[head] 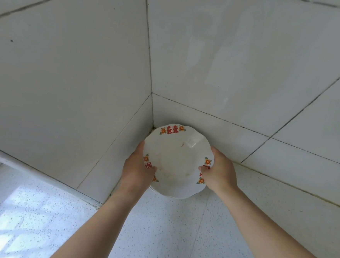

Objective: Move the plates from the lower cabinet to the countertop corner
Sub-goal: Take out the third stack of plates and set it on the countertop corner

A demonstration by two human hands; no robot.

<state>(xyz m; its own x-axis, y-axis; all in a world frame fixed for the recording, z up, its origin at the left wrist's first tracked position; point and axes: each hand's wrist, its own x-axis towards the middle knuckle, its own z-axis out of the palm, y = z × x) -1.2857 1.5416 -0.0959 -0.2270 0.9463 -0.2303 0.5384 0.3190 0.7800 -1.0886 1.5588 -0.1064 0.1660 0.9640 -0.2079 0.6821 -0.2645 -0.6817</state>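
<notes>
The plates [178, 161] form a small stack at the far corner of the bench [158, 228], close to where the two tiled walls [210, 61] meet. The top plate is white and shallow with a scalloped rim, and it lies face up. Red double-character marks flanked by orange flowers with green leaves sit on its far, left and right rim. Thin rims of further plates show under its near left edge. The left hand [137, 171] grips the left rim and the right hand [219, 172] the right rim, thumbs on top. Whether the stack touches the bench cannot be told.
</notes>
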